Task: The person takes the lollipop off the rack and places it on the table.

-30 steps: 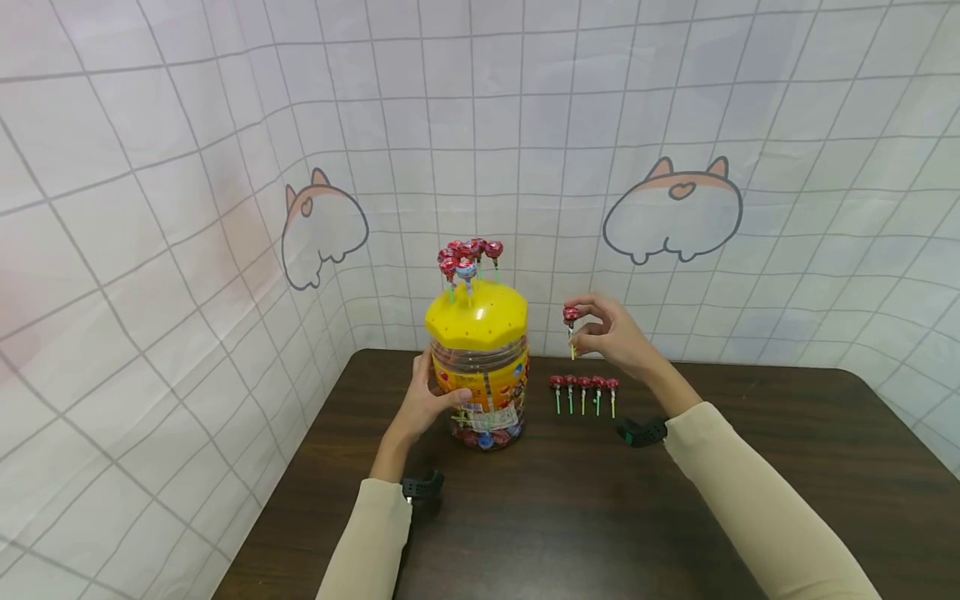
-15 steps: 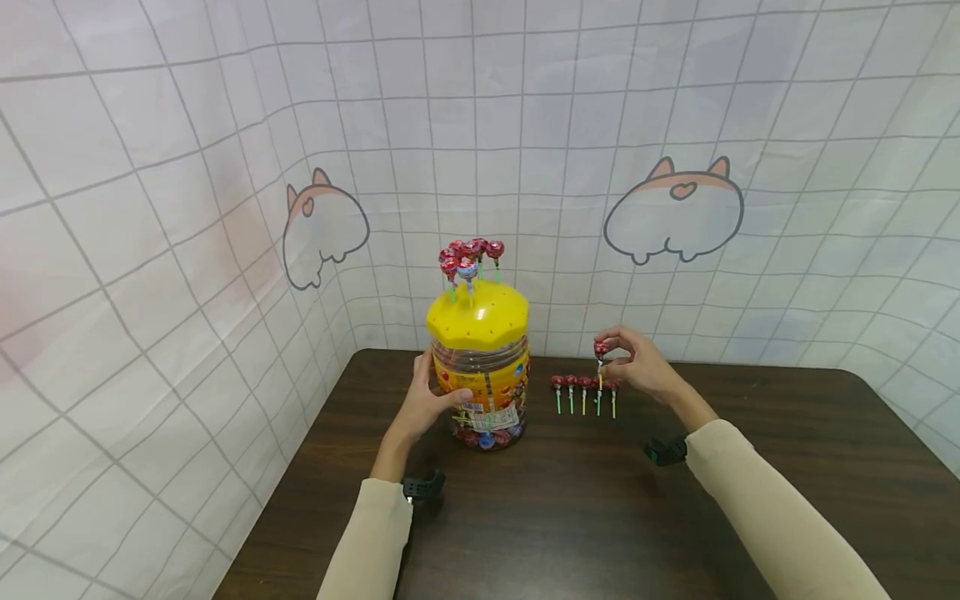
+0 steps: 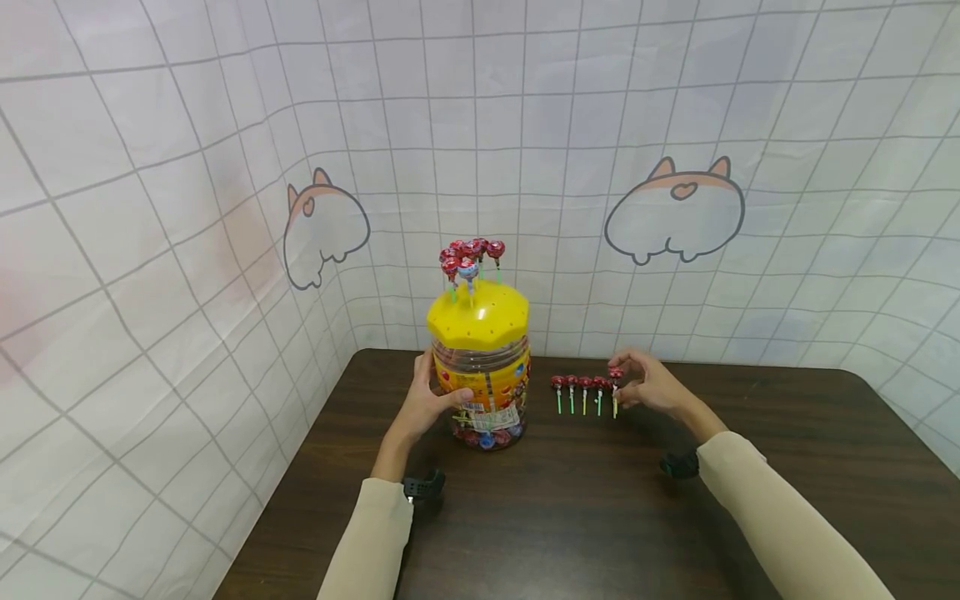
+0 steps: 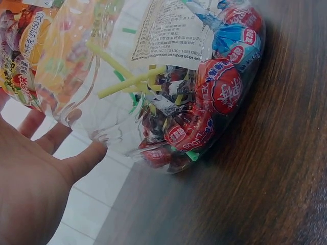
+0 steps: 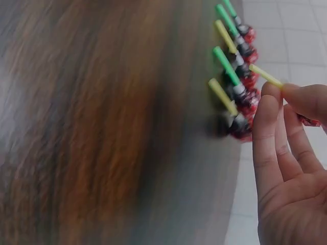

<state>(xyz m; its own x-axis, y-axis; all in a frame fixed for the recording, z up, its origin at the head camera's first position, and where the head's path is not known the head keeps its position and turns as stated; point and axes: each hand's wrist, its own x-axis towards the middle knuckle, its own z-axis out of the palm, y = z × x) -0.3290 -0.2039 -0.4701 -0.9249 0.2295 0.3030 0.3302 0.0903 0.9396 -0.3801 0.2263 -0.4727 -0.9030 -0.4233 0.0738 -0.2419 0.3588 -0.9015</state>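
A clear plastic candy jar (image 3: 491,385) with a yellow lid (image 3: 495,321) stands on the table. My left hand (image 3: 420,408) grips its left side, thumb across the front label. Wrapped lollipops (image 4: 219,87) show through the jar's bottom in the left wrist view. Several more lollipops (image 3: 468,268) stick up from holes in the lid. To the right, my right hand (image 3: 652,387) pinches a red-wrapped lollipop (image 3: 616,372) by its yellow stick (image 5: 265,75). It is at the right end of a row of lollipops (image 3: 585,382), whose sticks point toward me.
The dark wooden table (image 3: 555,517) ends at the back against a white gridded wall cloth (image 3: 525,125) with cartoon animal prints. A black wrist strap (image 3: 424,485) sits on the left wrist, another strap (image 3: 679,464) on the right.
My right hand has moved right and down with the lollipop, from beside the jar to the right end of the row. The left hand and jar have stayed in place.
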